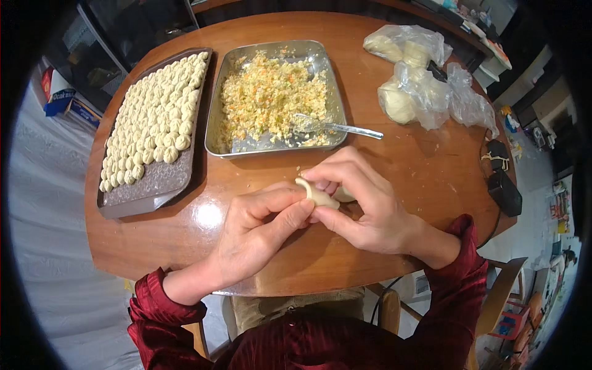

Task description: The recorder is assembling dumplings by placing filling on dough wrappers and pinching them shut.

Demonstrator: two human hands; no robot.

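Between both hands, above the near part of the table, is a small piece of pale dough [320,195] with a raised, curved edge. My left hand [263,222] pinches its left side between thumb and fingers. From the other side, the thumb and fingertips of my right hand [365,203] grip it. Another pale dough piece [343,194] shows partly behind the right fingers; most of it is hidden. Just beyond the hands stands a steel pan [340,99] of chopped vegetable filling [273,92]. A metal spoon [356,130] rests in it, handle over the right rim.
A dark tray [164,178] at the left bears rows of pleated dumplings [152,115]. Plastic bags of dough [407,92] lie at the back right of the wooden table [259,175]. Black power adapters [504,192] sit at the right edge. A wooden chair [499,296] stands at the lower right.
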